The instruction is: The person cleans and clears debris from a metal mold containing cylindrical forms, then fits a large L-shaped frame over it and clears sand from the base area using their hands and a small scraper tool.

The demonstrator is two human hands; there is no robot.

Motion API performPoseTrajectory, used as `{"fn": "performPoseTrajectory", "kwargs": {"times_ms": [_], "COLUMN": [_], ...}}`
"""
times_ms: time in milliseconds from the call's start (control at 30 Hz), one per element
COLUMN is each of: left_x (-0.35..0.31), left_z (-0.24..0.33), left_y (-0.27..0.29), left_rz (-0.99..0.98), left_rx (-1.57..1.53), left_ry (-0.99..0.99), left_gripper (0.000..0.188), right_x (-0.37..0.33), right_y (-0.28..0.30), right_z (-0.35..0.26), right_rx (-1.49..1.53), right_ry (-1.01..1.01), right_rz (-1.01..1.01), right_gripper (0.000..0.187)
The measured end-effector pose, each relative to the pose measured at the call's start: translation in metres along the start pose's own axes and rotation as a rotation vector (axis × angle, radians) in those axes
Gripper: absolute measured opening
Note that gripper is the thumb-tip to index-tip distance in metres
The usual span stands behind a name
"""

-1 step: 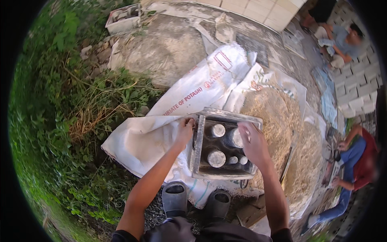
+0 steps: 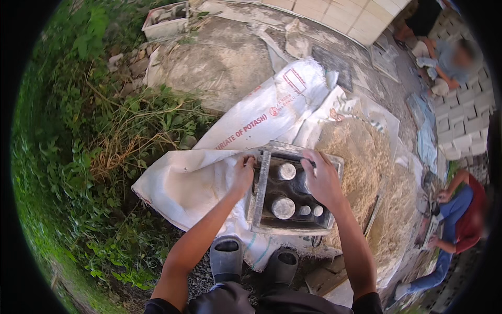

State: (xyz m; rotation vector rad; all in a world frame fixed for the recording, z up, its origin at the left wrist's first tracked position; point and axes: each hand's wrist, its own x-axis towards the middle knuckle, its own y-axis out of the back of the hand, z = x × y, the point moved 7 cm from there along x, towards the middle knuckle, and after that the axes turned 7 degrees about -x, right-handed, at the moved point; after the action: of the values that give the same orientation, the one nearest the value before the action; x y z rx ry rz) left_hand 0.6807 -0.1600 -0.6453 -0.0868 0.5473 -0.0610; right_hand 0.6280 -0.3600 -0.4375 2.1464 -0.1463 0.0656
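Note:
In front of my boots sits a grey box-shaped mold, open at the top. Round pale-topped posts rise from its dark inside, two wide ones at the left and small ones near the lower right. My left hand has its fingers curled at the upper left edge of the mold. Over the upper right part of the mold is my right hand, fingers stretched and thumb apart, slightly blurred. It hides most of another wide post and seems to hold nothing.
White woven sacks lie beneath and beyond the mold. A heap of tan sawdust-like material is to the right. Green plants border the left. Two people sit at the right. A white bin stands far left.
My right hand has shifted a little over the mold and now covers more of the upper right post. My left hand stays at the edge. The whole view has moved slightly.

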Motion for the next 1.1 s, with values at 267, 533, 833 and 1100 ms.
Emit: {"fn": "performPoseTrajectory", "kwargs": {"times_ms": [267,533,833,1100], "left_x": [-0.062,-0.06,-0.022,0.05], "left_z": [-0.02,-0.009,0.039,0.066], "left_y": [-0.011,-0.015,0.015,0.039], "left_rz": [0.118,0.087,-0.273,-0.061], "left_rx": [0.057,0.062,0.66,-0.447], "left_ry": [-0.136,-0.275,-0.296,-0.054], "left_gripper": [0.031,0.031,0.035,0.028], "right_x": [0.043,0.045,0.046,0.046], "right_y": [-0.096,-0.114,-0.112,-0.114], "right_z": [-0.016,-0.001,0.0,-0.005], "right_rx": [-0.375,-0.418,-0.406,-0.446], "right_ry": [0.099,0.116,0.072,0.148], "right_rz": [-0.218,-0.187,-0.182,-0.108], "right_gripper": [0.096,0.079,0.075,0.073]}}
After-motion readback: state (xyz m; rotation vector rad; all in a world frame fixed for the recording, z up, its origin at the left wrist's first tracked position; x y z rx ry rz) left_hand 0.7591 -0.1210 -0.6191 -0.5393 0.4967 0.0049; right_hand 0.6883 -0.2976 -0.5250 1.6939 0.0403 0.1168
